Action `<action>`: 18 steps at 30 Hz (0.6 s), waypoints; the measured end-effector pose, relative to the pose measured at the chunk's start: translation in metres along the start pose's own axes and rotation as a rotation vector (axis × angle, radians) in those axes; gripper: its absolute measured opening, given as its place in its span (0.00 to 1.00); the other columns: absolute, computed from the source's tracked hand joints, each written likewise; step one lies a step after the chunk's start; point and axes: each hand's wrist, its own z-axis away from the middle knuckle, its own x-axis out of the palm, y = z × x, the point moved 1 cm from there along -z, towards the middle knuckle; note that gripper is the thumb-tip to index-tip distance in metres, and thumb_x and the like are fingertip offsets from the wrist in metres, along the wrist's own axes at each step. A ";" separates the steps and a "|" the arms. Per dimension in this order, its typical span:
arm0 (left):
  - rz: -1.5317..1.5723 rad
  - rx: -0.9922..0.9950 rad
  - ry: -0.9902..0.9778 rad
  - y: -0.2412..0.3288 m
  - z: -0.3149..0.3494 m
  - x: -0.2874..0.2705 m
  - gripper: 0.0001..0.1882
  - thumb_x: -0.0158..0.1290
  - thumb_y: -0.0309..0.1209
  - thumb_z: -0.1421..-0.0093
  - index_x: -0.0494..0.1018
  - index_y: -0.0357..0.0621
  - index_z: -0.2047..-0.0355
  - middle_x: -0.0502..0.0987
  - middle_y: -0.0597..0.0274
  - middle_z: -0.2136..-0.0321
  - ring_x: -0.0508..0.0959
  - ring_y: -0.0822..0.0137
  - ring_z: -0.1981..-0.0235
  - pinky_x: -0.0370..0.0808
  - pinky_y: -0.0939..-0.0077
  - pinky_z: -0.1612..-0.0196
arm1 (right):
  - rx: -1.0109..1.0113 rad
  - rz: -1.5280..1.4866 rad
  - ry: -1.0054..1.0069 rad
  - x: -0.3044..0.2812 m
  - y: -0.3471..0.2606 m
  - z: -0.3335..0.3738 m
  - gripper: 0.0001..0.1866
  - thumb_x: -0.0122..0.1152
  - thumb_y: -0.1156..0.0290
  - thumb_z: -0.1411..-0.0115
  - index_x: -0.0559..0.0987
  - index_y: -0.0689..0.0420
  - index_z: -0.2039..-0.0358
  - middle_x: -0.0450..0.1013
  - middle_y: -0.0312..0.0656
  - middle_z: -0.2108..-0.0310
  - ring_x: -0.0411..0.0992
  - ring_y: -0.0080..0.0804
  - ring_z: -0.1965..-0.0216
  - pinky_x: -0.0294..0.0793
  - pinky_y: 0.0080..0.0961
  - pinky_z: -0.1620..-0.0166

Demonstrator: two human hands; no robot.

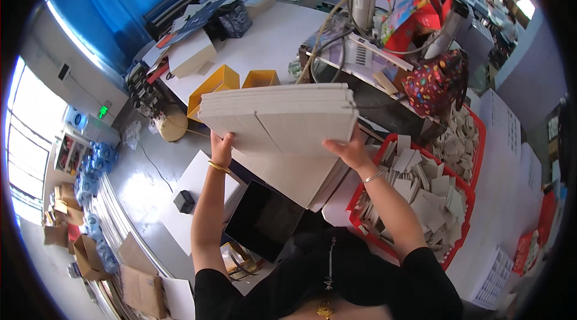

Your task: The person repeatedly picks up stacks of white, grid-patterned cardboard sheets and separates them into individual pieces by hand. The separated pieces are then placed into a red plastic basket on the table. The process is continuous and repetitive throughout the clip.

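Observation:
Both my hands hold a thick stack of white boards (282,131) in front of me, tilted so that its layered edges show along the top. My left hand (222,149) grips the stack's lower left corner, thumb on the front face. On the lower right corner, my right hand (350,150) has its thumb laid across the front, with the other fingers hidden behind. Below the stack lies a larger pale board or sheet (288,177). An open black box (264,218) sits closer to my body.
Red crates (466,224) of white offcuts stand at my right. Yellow bins (214,84) sit beyond the stack. A machine with hoses (363,1), a red bag (409,22) and a patterned bag (437,82) are at the far right. A white table (270,28) extends behind.

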 end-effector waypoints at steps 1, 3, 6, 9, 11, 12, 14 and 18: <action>0.008 -0.015 -0.006 -0.002 0.002 -0.002 0.41 0.57 0.52 0.49 0.57 0.34 0.46 0.68 0.58 0.51 0.67 0.65 0.49 0.63 0.69 0.46 | 0.038 -0.050 0.005 0.002 0.005 0.003 0.41 0.71 0.69 0.55 0.57 0.59 0.44 0.63 0.40 0.50 0.61 0.28 0.48 0.62 0.28 0.46; 0.022 -0.049 -0.022 -0.005 0.005 -0.003 0.43 0.56 0.54 0.49 0.56 0.34 0.45 0.67 0.57 0.50 0.67 0.64 0.48 0.63 0.69 0.46 | 0.084 -0.101 0.015 0.003 0.010 0.003 0.40 0.71 0.68 0.55 0.58 0.59 0.45 0.63 0.40 0.50 0.62 0.27 0.49 0.63 0.27 0.47; -0.069 -0.099 0.111 0.007 0.009 0.020 0.43 0.57 0.59 0.53 0.62 0.33 0.50 0.71 0.58 0.59 0.70 0.68 0.56 0.67 0.71 0.52 | 0.090 -0.075 0.035 0.002 0.014 0.001 0.39 0.71 0.67 0.54 0.59 0.58 0.45 0.63 0.40 0.51 0.63 0.27 0.49 0.65 0.27 0.48; 0.028 -0.087 -0.085 0.001 0.003 0.007 0.43 0.52 0.59 0.48 0.56 0.36 0.45 0.66 0.56 0.50 0.67 0.64 0.49 0.65 0.69 0.48 | 0.007 -0.031 0.075 0.004 0.018 -0.001 0.38 0.71 0.67 0.54 0.59 0.58 0.46 0.64 0.40 0.51 0.63 0.27 0.50 0.65 0.27 0.48; 0.054 -0.012 0.036 0.002 0.006 0.013 0.42 0.52 0.58 0.47 0.58 0.36 0.45 0.67 0.56 0.51 0.68 0.65 0.50 0.66 0.70 0.49 | -0.087 -0.039 0.122 0.008 0.017 0.001 0.38 0.71 0.66 0.54 0.59 0.59 0.47 0.64 0.39 0.52 0.64 0.27 0.51 0.65 0.28 0.48; 0.069 0.026 0.095 0.004 0.006 0.019 0.41 0.52 0.58 0.47 0.58 0.36 0.46 0.68 0.57 0.52 0.68 0.65 0.51 0.66 0.70 0.50 | -0.103 -0.019 0.160 0.010 0.020 0.003 0.38 0.71 0.66 0.54 0.59 0.59 0.47 0.65 0.39 0.53 0.65 0.27 0.52 0.65 0.27 0.49; 0.064 -0.035 0.099 0.003 0.003 0.026 0.38 0.54 0.55 0.47 0.59 0.37 0.47 0.69 0.60 0.57 0.68 0.69 0.57 0.67 0.73 0.54 | -0.136 0.018 0.232 0.014 0.028 0.007 0.37 0.70 0.67 0.53 0.60 0.59 0.47 0.65 0.39 0.54 0.66 0.27 0.55 0.67 0.27 0.50; -0.028 -0.096 0.167 0.011 0.007 0.023 0.31 0.53 0.47 0.43 0.59 0.39 0.48 0.69 0.61 0.58 0.69 0.70 0.59 0.68 0.77 0.55 | -0.093 0.094 0.201 0.011 0.023 -0.007 0.32 0.69 0.68 0.51 0.63 0.61 0.50 0.68 0.40 0.57 0.69 0.27 0.57 0.72 0.24 0.56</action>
